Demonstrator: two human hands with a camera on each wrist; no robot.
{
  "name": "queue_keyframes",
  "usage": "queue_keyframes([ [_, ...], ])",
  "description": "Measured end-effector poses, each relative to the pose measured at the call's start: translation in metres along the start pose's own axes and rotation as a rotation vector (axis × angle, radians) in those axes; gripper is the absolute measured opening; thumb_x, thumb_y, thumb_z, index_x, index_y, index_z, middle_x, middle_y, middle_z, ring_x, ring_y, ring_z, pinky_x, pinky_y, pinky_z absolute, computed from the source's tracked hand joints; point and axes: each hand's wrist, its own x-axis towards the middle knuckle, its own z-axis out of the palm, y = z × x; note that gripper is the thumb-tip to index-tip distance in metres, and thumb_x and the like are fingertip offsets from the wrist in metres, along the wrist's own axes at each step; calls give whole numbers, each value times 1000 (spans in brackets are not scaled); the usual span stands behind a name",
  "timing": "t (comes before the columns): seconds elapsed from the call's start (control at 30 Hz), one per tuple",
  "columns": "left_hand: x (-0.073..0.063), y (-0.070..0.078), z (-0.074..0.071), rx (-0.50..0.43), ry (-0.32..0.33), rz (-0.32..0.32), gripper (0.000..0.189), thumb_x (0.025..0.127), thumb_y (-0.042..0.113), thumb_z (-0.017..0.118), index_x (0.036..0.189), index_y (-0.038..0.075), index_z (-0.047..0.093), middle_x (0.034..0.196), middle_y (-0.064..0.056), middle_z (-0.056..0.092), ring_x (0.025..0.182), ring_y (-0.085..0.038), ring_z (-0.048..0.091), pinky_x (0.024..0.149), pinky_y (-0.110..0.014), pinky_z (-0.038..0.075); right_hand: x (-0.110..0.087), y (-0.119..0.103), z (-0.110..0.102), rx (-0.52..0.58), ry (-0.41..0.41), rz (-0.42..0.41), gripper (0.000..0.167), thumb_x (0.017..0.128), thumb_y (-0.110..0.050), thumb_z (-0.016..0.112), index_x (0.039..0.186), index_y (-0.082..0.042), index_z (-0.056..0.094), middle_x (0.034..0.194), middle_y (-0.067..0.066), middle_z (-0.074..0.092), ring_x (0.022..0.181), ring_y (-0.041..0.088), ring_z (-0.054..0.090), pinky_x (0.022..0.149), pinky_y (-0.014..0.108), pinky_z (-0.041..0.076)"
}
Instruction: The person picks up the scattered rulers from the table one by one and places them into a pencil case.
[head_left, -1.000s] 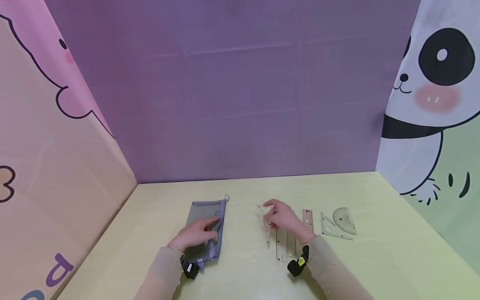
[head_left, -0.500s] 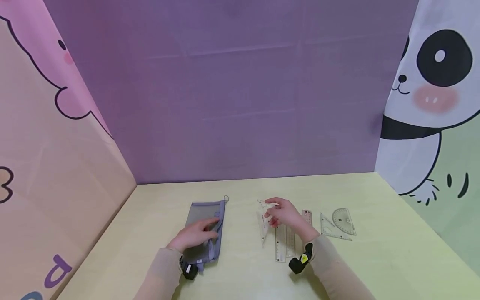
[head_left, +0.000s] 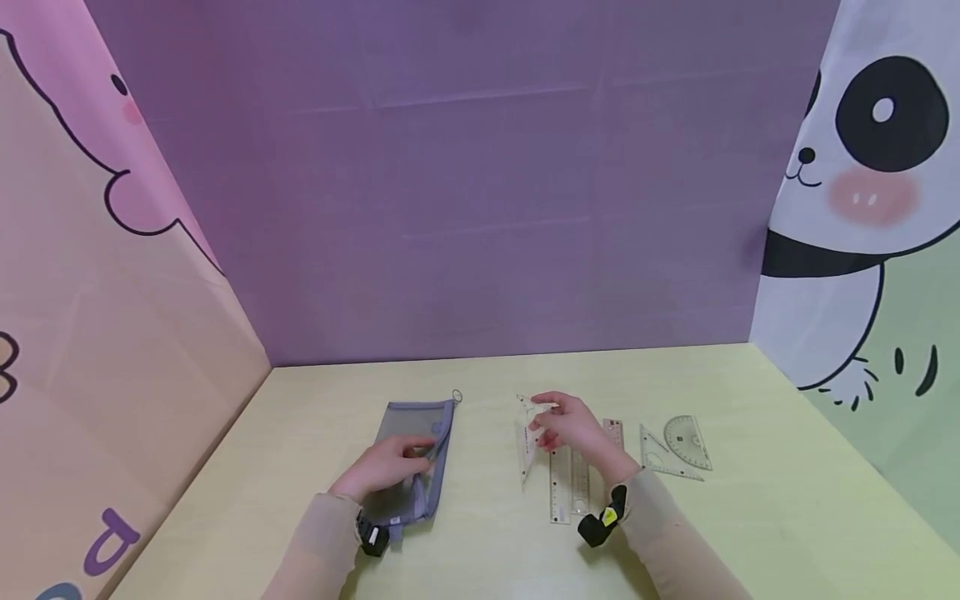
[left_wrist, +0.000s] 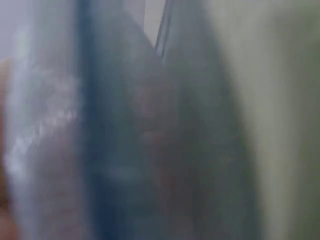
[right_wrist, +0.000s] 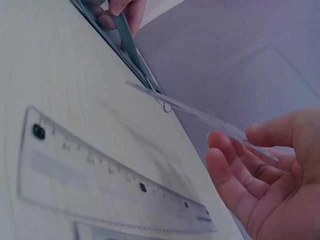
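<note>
My left hand (head_left: pixel 386 465) pinches the zip-side edge of a grey-purple mesh zip pouch (head_left: pixel 405 421); in the right wrist view that edge stands up from the table between thumb and fingers. Blurred pouch material (left_wrist: pixel 115 140) fills the left wrist view. My right hand (head_left: pixel 576 427) holds a clear plastic set square (head_left: pixel 527 433) between thumb and fingers, raised and tilted above the table. In the right wrist view the set square (right_wrist: pixel 200 116) appears nearly edge-on. Below it lies a clear ruler (right_wrist: pixel 100 175), apart from the hand.
A second clear ruler (head_left: pixel 580 492) lies beside the first, and a pinkish ruler (head_left: pixel 613 432) is partly behind the right wrist. Farther right lie another set square (head_left: pixel 663 461) and a protractor (head_left: pixel 687 442). A purple backdrop (head_left: pixel 487 208) rises behind the table (head_left: pixel 750 500).
The right hand has lifted the set square slightly up and away from the rulers. The pouch's zip edge has bent upward under the left hand, and the pouch has shifted a little.
</note>
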Motion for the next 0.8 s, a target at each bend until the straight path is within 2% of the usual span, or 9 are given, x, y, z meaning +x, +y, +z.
queue_keyframes([
  [0.13, 1, 1, 3, 15, 35, -17, 41, 83, 15, 65, 123, 7, 65, 92, -2, 64, 72, -17, 51, 60, -33, 41, -2, 0, -1, 6, -7, 8, 38, 94, -3, 55, 132, 1, 51, 86, 12, 68, 62, 20, 63, 60, 35, 55],
  [0.33, 1, 4, 7, 58, 62, -35, 35, 81, 21, 74, 114, 11, 68, 73, 0, 54, 62, -15, 47, 54, -32, 38, -3, 0, 0, 6, -8, 4, 39, 94, -4, 54, 133, 0, 51, 86, 12, 68, 62, 20, 63, 61, 35, 55],
  [0.47, -1, 5, 7, 79, 70, -24, 22, 79, 24, 77, 93, 13, 65, 70, 2, 53, 61, -15, 47, 54, -31, 36, -3, 0, 0, 6, -11, -4, 39, 94, -4, 54, 133, 0, 51, 86, 12, 68, 62, 20, 63, 61, 35, 55],
  [0.57, -2, 6, 7, 94, 77, -9, 21, 78, 23, 76, 80, 14, 57, 69, 3, 52, 60, -15, 47, 54, -31, 36, -2, 1, 0, 3, -6, -2, 39, 94, -4, 55, 132, 0, 51, 86, 12, 68, 62, 20, 63, 61, 35, 55],
  [0.8, -2, 8, 5, 97, 96, -37, 15, 81, 21, 71, 75, 14, 58, 72, 3, 55, 64, -15, 48, 56, -31, 37, -1, 3, -1, 14, -14, 0, 38, 94, -5, 56, 131, 0, 52, 88, 13, 68, 62, 20, 63, 62, 35, 55],
])
